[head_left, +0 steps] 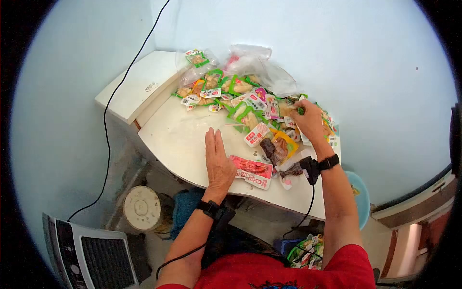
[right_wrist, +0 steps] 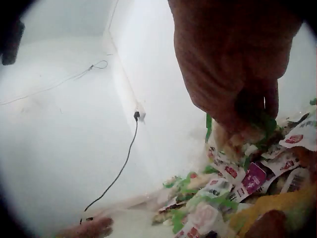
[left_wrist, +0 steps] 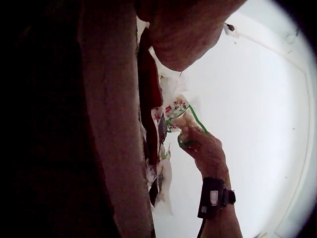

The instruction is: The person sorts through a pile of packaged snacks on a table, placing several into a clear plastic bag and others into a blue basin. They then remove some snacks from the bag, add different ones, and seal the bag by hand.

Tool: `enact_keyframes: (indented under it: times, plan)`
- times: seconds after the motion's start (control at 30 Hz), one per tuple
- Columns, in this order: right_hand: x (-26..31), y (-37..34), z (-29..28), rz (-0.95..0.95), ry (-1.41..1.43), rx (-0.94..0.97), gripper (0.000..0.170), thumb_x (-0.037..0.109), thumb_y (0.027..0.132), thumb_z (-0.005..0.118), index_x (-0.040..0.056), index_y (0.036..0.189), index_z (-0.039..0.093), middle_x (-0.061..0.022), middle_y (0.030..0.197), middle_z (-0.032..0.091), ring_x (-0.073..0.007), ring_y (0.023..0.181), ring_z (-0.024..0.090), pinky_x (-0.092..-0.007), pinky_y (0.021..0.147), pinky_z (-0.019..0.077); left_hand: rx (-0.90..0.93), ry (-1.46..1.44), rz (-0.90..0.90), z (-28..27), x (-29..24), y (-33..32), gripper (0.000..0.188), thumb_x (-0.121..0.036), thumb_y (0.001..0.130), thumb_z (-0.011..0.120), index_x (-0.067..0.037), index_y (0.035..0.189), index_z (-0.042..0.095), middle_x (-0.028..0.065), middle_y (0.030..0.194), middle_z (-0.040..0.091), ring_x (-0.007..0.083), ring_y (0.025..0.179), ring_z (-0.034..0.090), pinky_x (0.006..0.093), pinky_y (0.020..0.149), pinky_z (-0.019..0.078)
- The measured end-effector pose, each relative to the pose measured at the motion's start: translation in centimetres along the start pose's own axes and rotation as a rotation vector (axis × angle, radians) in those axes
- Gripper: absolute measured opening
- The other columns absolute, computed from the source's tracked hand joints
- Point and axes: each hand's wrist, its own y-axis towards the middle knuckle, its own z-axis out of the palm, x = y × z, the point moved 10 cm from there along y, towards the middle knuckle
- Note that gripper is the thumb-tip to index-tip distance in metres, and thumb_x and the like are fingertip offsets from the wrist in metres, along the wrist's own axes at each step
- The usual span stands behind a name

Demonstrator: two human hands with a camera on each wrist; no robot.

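My right hand (head_left: 310, 123) is over the right side of a heap of snack packets. Its fingers pinch a clear, green-edged snack packet (left_wrist: 187, 120) with pale pieces inside; the left wrist view shows it lifted upright. In the right wrist view that packet (right_wrist: 235, 141) is partly hidden behind the hand. My left hand (head_left: 220, 164) lies at the table's near edge with fingers straight, holding nothing. Beside it is a flat red and white packet (head_left: 255, 169). A yellow packet (head_left: 285, 146) and dark brown packets (head_left: 268, 149) lie between the hands.
The heap spreads along the back of the white table (head_left: 168, 130), with clear plastic bags (head_left: 269, 72) behind. A white box-like ledge (head_left: 139, 86) stands at the left. Below are a round stool (head_left: 142, 206), a blue basin (head_left: 358, 192) and a container of packets (head_left: 308, 253).
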Motion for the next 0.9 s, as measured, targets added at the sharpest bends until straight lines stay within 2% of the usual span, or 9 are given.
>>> enact_keyframes:
  times: [0.17,0.27,0.37,0.4,0.5,0.6,0.7,0.8,0.9]
  plan:
    - [2.9,-3.0,-2.6,0.156,-0.029,0.089,0.02,0.012,0.079,0.072,-0.0013,0.094,0.069,-0.0108,0.074,0.068,-0.0172,0.067,0.062,-0.0325,0.063,0.0477,-0.02,-0.051,-0.006,-0.2,0.3,-0.4,0.077,0.011,0.071,0.059,0.008,0.143,0.033,0.0291,0.153,0.027,0.0448,0.142,0.027,0.044,0.118,0.0255]
    - [0.2,-6.0,0.1,0.27,0.31,0.443,0.018,0.009,0.082,0.071,-0.0012,0.096,0.07,-0.003,0.074,0.066,-0.0086,0.068,0.056,-0.0284,0.063,0.046,-0.029,-0.055,0.011,-0.4,0.2,-0.5,0.077,0.011,0.071,0.059,0.008,0.144,0.033,0.029,0.153,0.026,0.0447,0.142,0.027,0.0444,0.118,0.0251]
    - [1.5,-8.2,0.7,0.346,0.432,0.638,0.021,0.011,0.084,0.071,-0.0026,0.099,0.069,0.0007,0.077,0.064,-0.0063,0.069,0.053,-0.0277,0.062,0.0448,-0.037,-0.033,0.006,-0.4,0.2,-0.4,0.077,0.011,0.071,0.059,0.008,0.144,0.033,0.0288,0.153,0.027,0.0446,0.143,0.027,0.0447,0.118,0.0249]
    - [2.0,-8.3,0.8,0.292,0.373,0.707,0.022,0.013,0.086,0.07,-0.0016,0.103,0.069,0.0018,0.078,0.064,-0.0052,0.071,0.053,-0.027,0.064,0.0452,-0.038,-0.033,0.008,-0.3,0.2,-0.4,0.077,0.011,0.071,0.059,0.008,0.144,0.033,0.0288,0.153,0.027,0.0446,0.142,0.027,0.0449,0.118,0.0249]
    - [4.3,-8.0,1.4,0.198,0.206,0.852,0.025,0.009,0.084,0.072,-0.001,0.107,0.069,-0.0011,0.084,0.067,-0.0075,0.078,0.057,-0.0248,0.07,0.0463,-0.049,-0.035,0.015,-0.6,0.2,-0.4,0.077,0.012,0.071,0.058,0.008,0.144,0.033,0.0289,0.152,0.027,0.0446,0.142,0.027,0.0452,0.118,0.0249]
    - [8.3,-6.9,4.2,-0.12,0.02,0.892,0.029,0.011,0.083,0.073,0.0003,0.109,0.068,-0.0094,0.091,0.068,-0.0174,0.084,0.063,-0.0308,0.075,0.049,-0.081,-0.062,0.02,-0.8,-0.1,-0.4,0.077,0.013,0.07,0.056,0.008,0.143,0.034,0.0291,0.152,0.028,0.0448,0.142,0.028,0.0454,0.118,0.0251]
    - [11.7,-5.9,6.3,-0.51,-0.031,0.484,0.028,0.018,0.082,0.071,0.0029,0.105,0.066,-0.0207,0.092,0.067,-0.0376,0.085,0.064,-0.044,0.075,0.0497,-0.082,-0.088,0.005,-1.0,-0.1,-0.5,0.076,0.011,0.07,0.058,0.008,0.143,0.034,0.0294,0.152,0.028,0.0455,0.141,0.028,0.0462,0.118,0.026]
    - [14.0,-6.5,5.2,-0.579,-0.062,0.136,0.035,0.024,0.083,0.071,0.0024,0.11,0.064,-0.0203,0.099,0.065,-0.039,0.092,0.064,-0.0473,0.078,0.0496,-0.049,-0.084,-0.003,-0.8,0.1,-0.5,0.075,0.007,0.073,0.061,0.01,0.143,0.033,0.0299,0.152,0.027,0.0467,0.141,0.027,0.0477,0.117,0.0263]
    - [9.8,-7.9,6.2,-0.083,-0.3,0.336,0.045,0.03,0.083,0.072,-0.0008,0.114,0.062,-0.022,0.104,0.064,-0.0403,0.094,0.063,-0.048,0.081,0.0505,-0.058,-0.038,0.009,-0.8,0.2,-0.5,0.074,0.007,0.074,0.061,0.01,0.142,0.033,0.0291,0.152,0.026,0.0466,0.141,0.026,0.0477,0.117,0.0262]
